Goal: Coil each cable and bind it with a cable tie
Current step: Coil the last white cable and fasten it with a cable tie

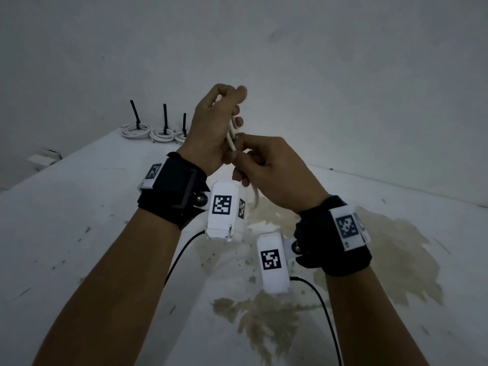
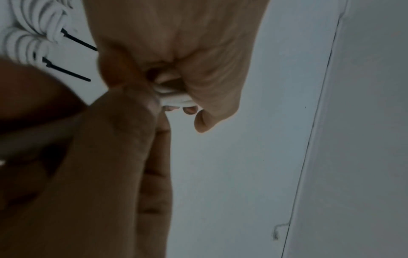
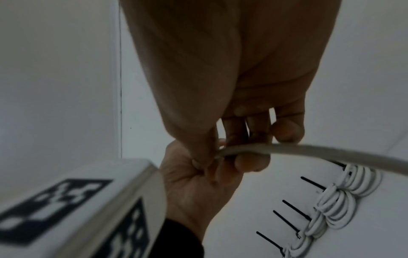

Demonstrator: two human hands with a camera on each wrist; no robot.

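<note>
My left hand [image 1: 219, 120] is raised above the table and grips a white cable [image 1: 231, 138] wound into loops in its fist; its fingers hide most of the coil. The same coil shows as white strands [image 2: 174, 97] under the curled left fingers. Just below it, my right hand [image 1: 266, 165] grips the cable's free length, whose loose tail [image 1: 254, 200] hangs beneath. In the right wrist view the right thumb and fingers [image 3: 251, 158] pinch the cable [image 3: 320, 153], which runs off to the right.
Several white coils [image 1: 161, 133] bound with upright black ties [image 1: 165, 118] lie in a row at the table's far left edge, also visible as coils [image 3: 331, 206]. The white table [image 1: 79, 220] has a brown stain [image 1: 383, 260]. A wall stands close behind.
</note>
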